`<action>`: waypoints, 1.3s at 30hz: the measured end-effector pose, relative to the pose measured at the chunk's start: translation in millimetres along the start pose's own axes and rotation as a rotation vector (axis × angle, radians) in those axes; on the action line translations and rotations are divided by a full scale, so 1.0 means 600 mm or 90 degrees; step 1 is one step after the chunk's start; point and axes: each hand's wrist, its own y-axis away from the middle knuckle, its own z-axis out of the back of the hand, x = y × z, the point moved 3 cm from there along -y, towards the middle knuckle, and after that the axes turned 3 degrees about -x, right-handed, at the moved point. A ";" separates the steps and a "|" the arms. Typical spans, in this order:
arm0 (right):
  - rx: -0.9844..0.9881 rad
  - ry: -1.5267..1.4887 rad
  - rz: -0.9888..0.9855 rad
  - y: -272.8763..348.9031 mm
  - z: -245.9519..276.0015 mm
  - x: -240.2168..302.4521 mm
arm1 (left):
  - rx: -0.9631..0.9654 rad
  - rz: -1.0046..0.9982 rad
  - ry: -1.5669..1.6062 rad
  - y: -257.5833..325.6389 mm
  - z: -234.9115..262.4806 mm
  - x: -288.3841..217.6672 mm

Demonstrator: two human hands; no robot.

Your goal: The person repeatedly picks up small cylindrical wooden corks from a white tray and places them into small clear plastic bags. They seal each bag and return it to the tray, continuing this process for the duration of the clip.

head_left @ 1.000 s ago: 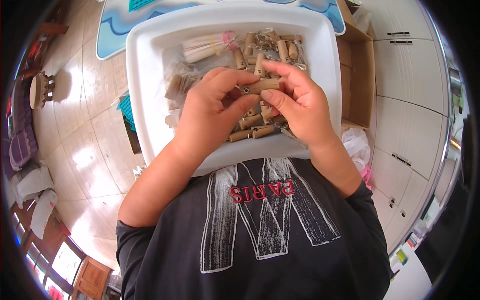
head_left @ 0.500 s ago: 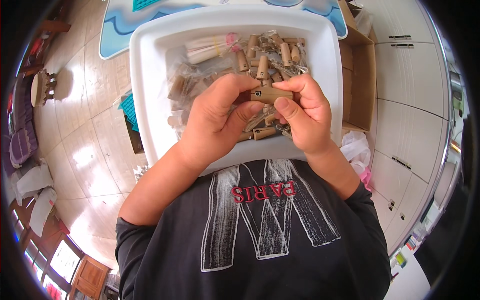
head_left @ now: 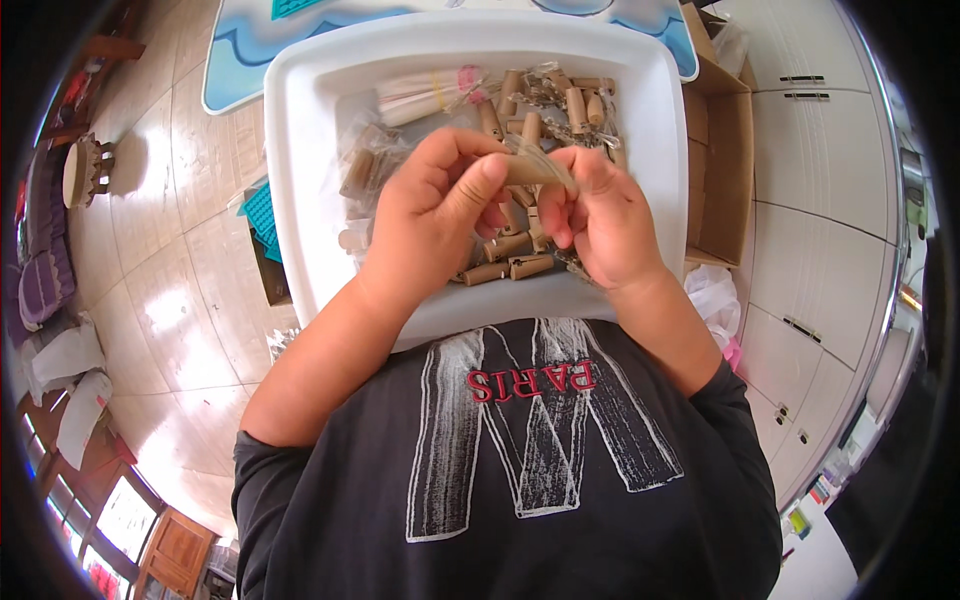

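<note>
Above the white tub (head_left: 283, 200), a tan cork-shaped stopper light (head_left: 522, 172) is pinched by my left hand (head_left: 425, 215), thumb in front and fingers curled behind. At the stopper's right end, my right hand (head_left: 618, 225) closes its fingers on a thin, pale wire strand (head_left: 545, 158) that runs along the stopper. The right fingertips are somewhat blurred. Under my hands, several more stopper lights (head_left: 531, 266) lie in the tub, some with coiled wires.
Clear plastic bags (head_left: 375, 140) and a bundle of pale sticks or tubes (head_left: 420, 95) lie in the tub's left and far parts. A blue-patterned table edge (head_left: 240, 60) shows beyond. To the right are a cardboard box (head_left: 725, 170) and white cabinets (head_left: 820, 150).
The stopper has turned so its end with the small black part no longer shows, and the wire strand now lies along it. My right hand has shifted slightly right and its fingers have re-gripped.
</note>
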 end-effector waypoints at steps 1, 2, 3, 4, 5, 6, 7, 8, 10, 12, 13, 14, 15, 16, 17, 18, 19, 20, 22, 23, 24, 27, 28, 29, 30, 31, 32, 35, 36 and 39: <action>-0.010 -0.018 0.013 -0.002 0.001 -0.001 | -0.008 0.032 0.023 -0.001 0.003 0.000; -0.012 -0.007 0.051 -0.004 0.000 0.005 | -0.016 0.065 0.046 -0.003 0.006 -0.001; -0.015 0.003 0.089 -0.006 -0.002 0.012 | -0.024 0.097 0.069 -0.003 0.009 -0.002; -0.020 0.014 0.127 -0.006 -0.003 0.017 | -0.022 0.124 0.080 -0.003 0.010 -0.002; -0.021 0.018 0.152 -0.005 -0.007 0.017 | -0.021 0.151 0.092 -0.003 0.011 -0.002; -0.021 0.021 0.178 -0.003 -0.014 0.015 | -0.019 0.178 0.103 -0.003 0.011 0.000; -0.023 0.025 0.204 -0.001 -0.018 0.014 | -0.010 0.192 0.105 -0.002 0.011 0.002; -0.028 0.073 0.217 0.000 -0.016 0.013 | 0.000 0.205 0.106 -0.002 0.011 0.006; -0.037 0.167 0.245 0.001 -0.014 0.012 | 0.009 0.210 0.104 -0.002 0.010 0.010; -0.063 0.212 0.251 0.004 -0.015 0.012 | 0.008 0.195 0.098 -0.001 0.007 0.011; -0.076 0.234 0.254 0.005 -0.014 0.012 | 0.017 0.148 0.081 -0.001 0.004 0.008; -0.083 0.261 0.285 0.006 -0.014 0.015 | 0.027 0.102 0.064 0.001 -0.001 0.005; -0.090 0.288 0.316 0.006 -0.015 0.018 | 0.036 0.055 0.047 0.003 -0.004 0.002; -0.097 0.316 0.346 0.007 -0.015 0.021 | 0.047 0.035 0.033 0.006 -0.005 0.002; -0.095 0.312 0.360 0.008 -0.015 0.021 | 0.059 0.016 0.019 0.009 -0.007 0.003; -0.093 0.308 0.374 0.009 -0.016 0.021 | 0.070 -0.004 0.005 0.012 -0.008 0.003; -0.091 0.305 0.387 0.010 -0.017 0.022 | 0.073 -0.013 0.003 0.012 -0.009 0.003; -0.094 0.301 0.384 0.011 -0.017 0.021 | 0.075 -0.021 0.000 0.013 -0.009 0.004; -0.098 0.294 0.378 0.014 -0.018 0.021 | 0.068 -0.027 -0.011 0.012 -0.008 0.004; -0.084 0.283 0.352 0.010 -0.017 0.020 | 0.057 -0.023 -0.020 0.010 -0.007 0.005; -0.071 0.273 0.326 0.003 -0.015 0.018 | 0.047 -0.020 -0.028 0.009 -0.005 0.006; -0.087 0.166 0.258 -0.004 -0.016 0.008 | 0.064 -0.038 -0.150 0.006 -0.005 0.006; -0.099 0.116 0.238 -0.004 -0.017 0.005 | 0.060 -0.021 -0.098 0.005 -0.005 0.009; -0.102 0.030 0.207 -0.006 -0.012 0.003 | 0.056 -0.003 -0.046 0.004 -0.004 0.015; -0.104 -0.056 0.175 -0.007 -0.005 0.001 | 0.051 0.014 0.006 0.004 -0.004 0.018; -0.105 -0.142 0.144 -0.009 0.000 0.000 | 0.054 0.030 0.062 0.003 -0.005 0.016; -0.096 -0.204 0.124 -0.009 0.003 -0.001 | 0.057 0.045 0.118 0.003 -0.007 0.013; -0.071 -0.324 0.070 -0.007 0.007 -0.002 | 0.073 0.077 0.201 0.001 -0.007 0.014; -0.064 -0.322 0.057 -0.007 0.007 -0.001 | 0.079 0.084 0.215 0.001 -0.006 0.014; -0.047 -0.248 0.049 -0.006 0.001 0.005 | 0.075 0.093 0.205 0.000 -0.005 0.014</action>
